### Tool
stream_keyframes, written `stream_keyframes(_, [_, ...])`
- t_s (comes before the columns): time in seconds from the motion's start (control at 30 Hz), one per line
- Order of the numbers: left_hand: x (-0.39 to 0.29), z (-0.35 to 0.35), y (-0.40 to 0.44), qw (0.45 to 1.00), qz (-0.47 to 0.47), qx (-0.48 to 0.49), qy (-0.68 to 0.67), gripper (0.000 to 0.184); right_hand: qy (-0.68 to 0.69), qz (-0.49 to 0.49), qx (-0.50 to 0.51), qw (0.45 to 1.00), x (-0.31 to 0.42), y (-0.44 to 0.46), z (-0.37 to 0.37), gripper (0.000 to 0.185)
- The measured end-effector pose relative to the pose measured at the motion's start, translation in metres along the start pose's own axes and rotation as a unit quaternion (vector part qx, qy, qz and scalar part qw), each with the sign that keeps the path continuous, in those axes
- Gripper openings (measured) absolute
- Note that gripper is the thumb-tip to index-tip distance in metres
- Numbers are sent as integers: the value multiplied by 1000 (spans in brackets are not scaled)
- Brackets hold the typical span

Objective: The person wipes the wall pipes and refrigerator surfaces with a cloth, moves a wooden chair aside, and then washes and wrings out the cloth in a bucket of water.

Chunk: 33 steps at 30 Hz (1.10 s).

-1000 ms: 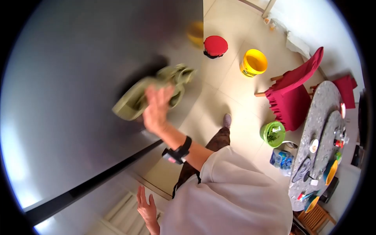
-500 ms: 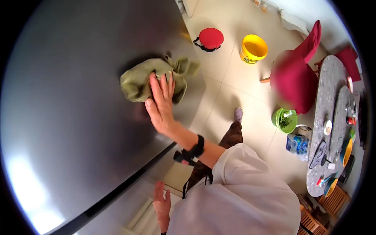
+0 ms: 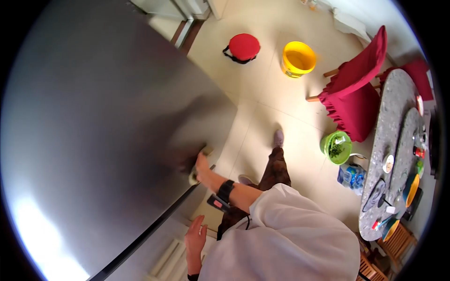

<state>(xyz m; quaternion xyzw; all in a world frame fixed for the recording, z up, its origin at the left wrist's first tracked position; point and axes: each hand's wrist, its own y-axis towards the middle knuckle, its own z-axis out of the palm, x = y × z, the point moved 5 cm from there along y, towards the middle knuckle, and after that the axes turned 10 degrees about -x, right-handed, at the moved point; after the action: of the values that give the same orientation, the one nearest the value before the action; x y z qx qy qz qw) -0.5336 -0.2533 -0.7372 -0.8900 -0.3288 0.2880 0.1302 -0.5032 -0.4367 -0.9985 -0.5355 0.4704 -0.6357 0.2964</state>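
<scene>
My right hand (image 3: 202, 169), with a black strap (image 3: 225, 191) at its wrist, is closed on an olive-green cloth (image 3: 193, 177). It presses the cloth against a dark grey, glossy metal panel (image 3: 103, 122), close to the panel's lower right edge. Most of the cloth is hidden behind the fingers; only bits show above and below them. Lower down, my left hand (image 3: 195, 236) hangs open, thumb apart from the fingers, holding nothing. It is near the white, ridged surface below the panel's black edge strip.
Behind, on the tiled floor, stand a red round stool (image 3: 244, 46), a yellow bucket (image 3: 300, 57), a green bin (image 3: 336, 147) and wrapped bottles (image 3: 352, 175). A red-covered chair (image 3: 355, 91) stands by a grey stone-topped table (image 3: 396, 100) with dishes on it.
My right hand has moved down along the panel with the cloth, which is now bunched small under it. Before, the cloth lay spread under flat fingers. My left hand stays low and open.
</scene>
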Motion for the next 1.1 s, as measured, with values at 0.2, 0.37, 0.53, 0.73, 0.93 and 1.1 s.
stream_keyframes(0.2, [-112, 46, 86, 997, 11, 77, 10, 33, 129, 166, 301, 930, 234, -75, -82, 37])
stream_keyframes(0.37, [-258, 92, 193, 954, 20, 115, -276, 48, 181, 175, 401, 881, 441, -28, -137, 38])
stream_keyframes(0.53, [-422, 111, 303, 798, -18, 157, -581, 70, 155, -138, 318, 925, 550, 21, -171, 46])
stream_keyframes(0.73, [-512, 167, 437, 850, -59, 192, -487, 48, 173, -122, 288, 934, 638, 90, -191, 43])
stream_keyframes(0.93, [-576, 243, 586, 933, 97, 166, -304, 35, 115, -134, 227, 958, 721, 210, -221, 37])
stream_keyframes(1.1, [-620, 293, 666, 958, 143, 176, -175, 37, -204, -139, 3, 969, 730, 349, -262, 35])
